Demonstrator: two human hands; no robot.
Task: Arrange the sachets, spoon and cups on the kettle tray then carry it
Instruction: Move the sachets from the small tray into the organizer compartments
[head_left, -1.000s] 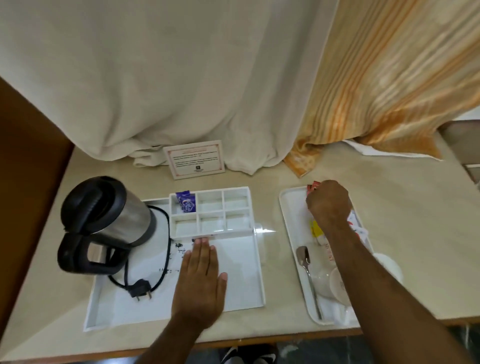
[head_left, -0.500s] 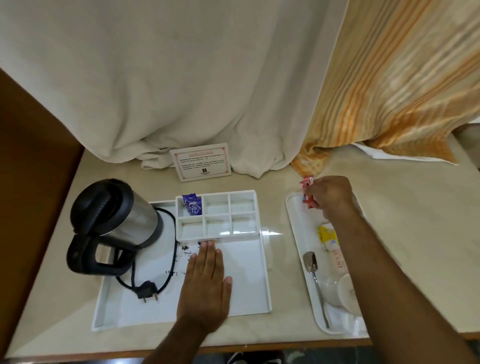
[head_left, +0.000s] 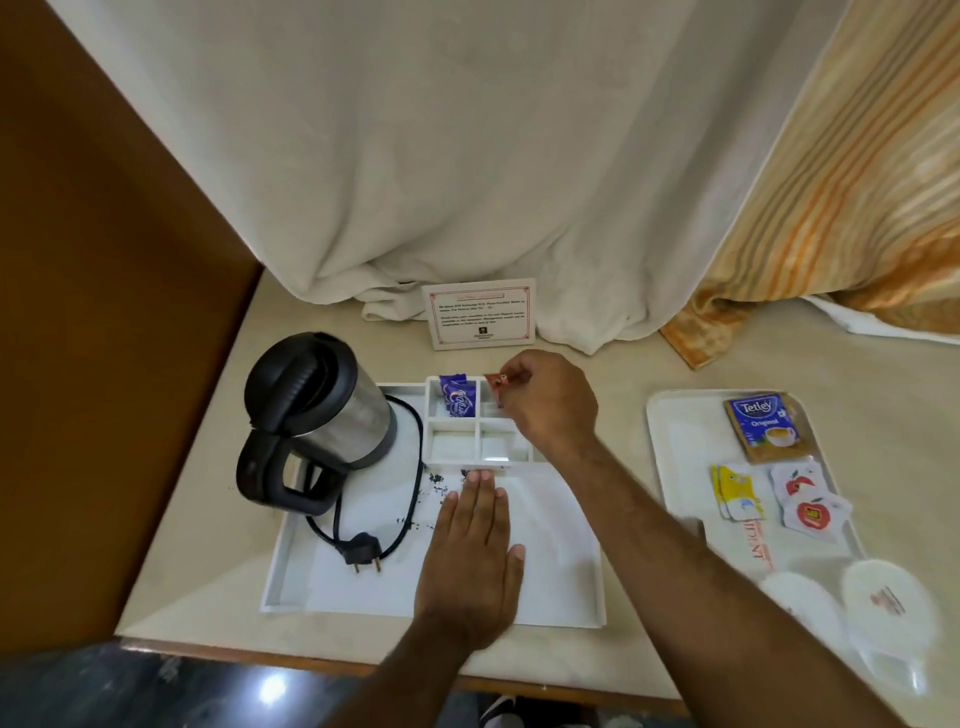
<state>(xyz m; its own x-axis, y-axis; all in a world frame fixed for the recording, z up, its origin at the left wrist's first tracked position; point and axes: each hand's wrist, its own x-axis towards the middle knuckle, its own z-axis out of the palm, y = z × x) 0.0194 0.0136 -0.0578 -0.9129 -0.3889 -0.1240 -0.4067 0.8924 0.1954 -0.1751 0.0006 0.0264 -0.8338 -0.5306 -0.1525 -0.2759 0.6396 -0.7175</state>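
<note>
A pale bench (head_left: 675, 374) carries a white kettle tray (head_left: 545, 582) at centre and a second tray (head_left: 670, 447) to its right. On the kettle tray's left stands the kettle (head_left: 317, 410), its black cord and plug (head_left: 363, 551) trailing near it. At the tray's far edge sits a divider (head_left: 462, 447) of small compartments; purple sachets (head_left: 457, 400) stand in its far-left cell. The left hand (head_left: 475, 561) lies flat, fingers together, pressed on the kettle tray's floor just near of the divider. The right hand (head_left: 545, 405) hovers over the divider's far row, pinching a red sachet (head_left: 496, 382) between fingertips above the middle cell. On the right tray lie a Tetley teabag (head_left: 766, 426) at the far end, yellow sachets (head_left: 737, 491) and round red-printed sachets (head_left: 808, 499) in the middle, and two covered cups (head_left: 841, 603) at the near end. A card (head_left: 480, 314) stands far of the trays, against the curtain (head_left: 467, 156).
</note>
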